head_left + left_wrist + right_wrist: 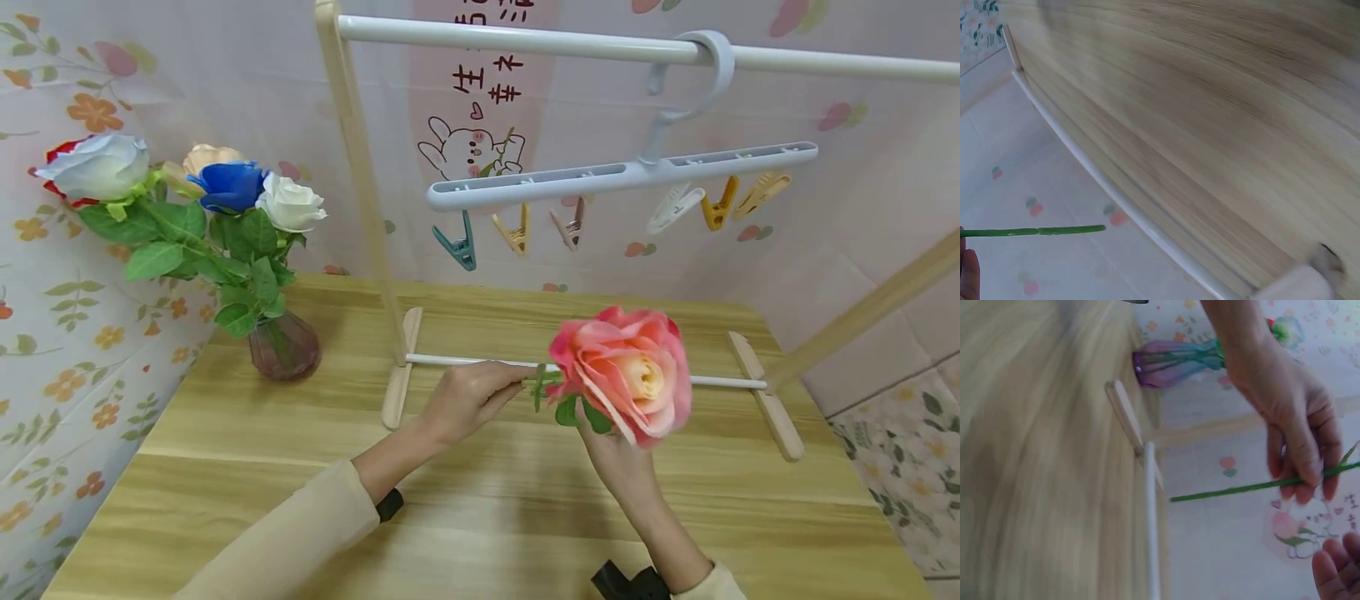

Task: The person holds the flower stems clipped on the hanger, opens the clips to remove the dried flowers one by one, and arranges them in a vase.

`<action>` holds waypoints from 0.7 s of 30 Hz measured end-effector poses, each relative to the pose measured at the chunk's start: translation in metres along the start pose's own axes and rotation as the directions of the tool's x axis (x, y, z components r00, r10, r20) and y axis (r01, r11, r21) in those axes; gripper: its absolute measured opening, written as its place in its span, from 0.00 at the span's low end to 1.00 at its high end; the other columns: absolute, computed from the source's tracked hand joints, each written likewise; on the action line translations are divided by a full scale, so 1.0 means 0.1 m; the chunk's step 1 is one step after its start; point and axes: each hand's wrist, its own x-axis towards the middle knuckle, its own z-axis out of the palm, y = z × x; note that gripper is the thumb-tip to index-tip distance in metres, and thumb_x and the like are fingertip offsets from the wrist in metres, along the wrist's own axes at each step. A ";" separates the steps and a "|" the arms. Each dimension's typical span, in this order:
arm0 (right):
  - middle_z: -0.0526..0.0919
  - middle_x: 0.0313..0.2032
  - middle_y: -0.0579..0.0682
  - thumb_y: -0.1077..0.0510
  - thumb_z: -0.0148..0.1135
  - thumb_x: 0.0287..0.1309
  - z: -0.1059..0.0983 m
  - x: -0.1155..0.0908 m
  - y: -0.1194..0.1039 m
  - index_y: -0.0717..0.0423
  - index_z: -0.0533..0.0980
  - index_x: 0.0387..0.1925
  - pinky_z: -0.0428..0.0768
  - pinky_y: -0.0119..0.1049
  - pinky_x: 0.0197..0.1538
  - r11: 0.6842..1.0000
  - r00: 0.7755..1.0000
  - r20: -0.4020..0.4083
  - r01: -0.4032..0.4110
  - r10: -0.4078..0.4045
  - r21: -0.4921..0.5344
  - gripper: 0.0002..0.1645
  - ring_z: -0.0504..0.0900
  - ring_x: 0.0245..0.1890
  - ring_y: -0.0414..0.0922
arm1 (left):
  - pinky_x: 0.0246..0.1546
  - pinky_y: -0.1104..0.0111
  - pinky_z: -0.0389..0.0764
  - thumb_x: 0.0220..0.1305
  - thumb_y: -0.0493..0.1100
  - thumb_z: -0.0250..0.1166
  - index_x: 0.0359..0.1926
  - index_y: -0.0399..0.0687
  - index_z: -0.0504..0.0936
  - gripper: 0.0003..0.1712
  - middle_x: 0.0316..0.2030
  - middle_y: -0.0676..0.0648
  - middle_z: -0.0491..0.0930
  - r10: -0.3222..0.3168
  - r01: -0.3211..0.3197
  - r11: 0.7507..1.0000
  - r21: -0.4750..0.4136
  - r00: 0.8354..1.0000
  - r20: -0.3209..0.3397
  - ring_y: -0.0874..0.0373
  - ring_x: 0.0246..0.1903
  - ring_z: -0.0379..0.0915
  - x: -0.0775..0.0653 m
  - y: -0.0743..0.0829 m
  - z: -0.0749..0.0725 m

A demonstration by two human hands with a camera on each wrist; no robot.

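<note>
An artificial rose (630, 375) with coral-pink petals and a pale yellow middle is held up over the table. My left hand (472, 400) pinches its green stem between thumb and fingers; in the right wrist view the same left hand (1297, 425) grips the stem (1235, 490), whose bare end sticks out past it. Beneath the bloom is my right hand (618, 458), its fingers partly covered by petals and leaves. The right wrist view shows the right hand's fingers (1338, 565) loosely extended, apart from the visible stem. In the left wrist view the stem (1054, 231) extends from the left edge.
A purplish glass vase (285, 346) of white, blue and other roses stands at the left. A wooden rack with a white top rail (525, 37) and low crossbar (727, 382) spans the table (480, 517). From it hangs a hanger (600, 179) with several clips.
</note>
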 end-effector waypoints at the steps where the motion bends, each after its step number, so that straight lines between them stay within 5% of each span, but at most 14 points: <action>1: 0.76 0.51 0.41 0.76 0.51 0.59 0.04 0.01 0.00 0.72 0.69 0.52 0.75 0.25 0.53 0.980 0.997 0.019 -0.075 0.073 0.187 0.17 0.76 0.52 0.36 | 0.38 0.75 0.80 0.54 0.33 0.68 0.44 0.42 0.84 0.14 0.36 0.48 0.86 -0.016 0.016 1.000 -0.005 1.000 -0.013 0.60 0.35 0.83 -0.03 -0.01 -0.05; 3: 0.75 0.53 0.33 0.77 0.59 0.52 0.13 0.03 -0.03 0.72 0.68 0.56 0.73 0.20 0.51 0.805 0.964 -0.015 -0.213 0.265 0.554 0.27 0.74 0.52 0.30 | 0.37 0.74 0.81 0.53 0.31 0.68 0.43 0.40 0.84 0.14 0.36 0.47 0.86 -0.045 0.045 0.999 -0.009 0.998 -0.042 0.58 0.35 0.83 -0.09 -0.05 -0.14; 5: 0.79 0.47 0.35 0.77 0.57 0.54 0.21 0.04 -0.04 0.71 0.70 0.54 0.76 0.21 0.45 0.750 0.956 0.042 -0.256 0.291 0.610 0.23 0.78 0.45 0.32 | 0.33 0.74 0.81 0.52 0.30 0.68 0.39 0.40 0.84 0.11 0.32 0.46 0.85 -0.077 0.076 0.997 -0.013 0.994 -0.075 0.58 0.32 0.83 -0.15 -0.09 -0.25; 8: 0.80 0.46 0.42 0.73 0.53 0.60 0.31 0.04 -0.07 0.71 0.70 0.53 0.77 0.22 0.43 0.715 0.945 0.117 -0.309 0.306 0.627 0.19 0.79 0.43 0.33 | 0.25 0.73 0.78 0.50 0.27 0.67 0.34 0.40 0.83 0.09 0.26 0.47 0.83 -0.119 0.120 0.993 0.001 0.984 -0.134 0.60 0.25 0.79 -0.26 -0.17 -0.40; 13: 0.76 0.54 0.57 0.65 0.46 0.68 0.45 0.05 -0.14 0.64 0.66 0.61 0.78 0.28 0.50 0.672 0.915 0.252 -0.403 0.315 0.621 0.21 0.77 0.53 0.39 | 0.24 0.68 0.78 0.49 0.28 0.69 0.36 0.41 0.83 0.12 0.28 0.45 0.85 -0.199 0.206 0.979 0.011 0.958 -0.208 0.58 0.26 0.81 -0.43 -0.30 -0.63; 21: 0.76 0.54 0.57 0.61 0.44 0.71 0.68 0.09 -0.29 0.63 0.68 0.60 0.78 0.43 0.53 0.640 0.890 0.349 -0.455 0.295 0.620 0.20 0.76 0.55 0.49 | 0.30 0.66 0.81 0.46 0.24 0.69 0.36 0.39 0.82 0.15 0.31 0.44 0.85 -0.277 0.294 0.956 0.029 0.928 -0.251 0.54 0.31 0.82 -0.69 -0.42 -0.93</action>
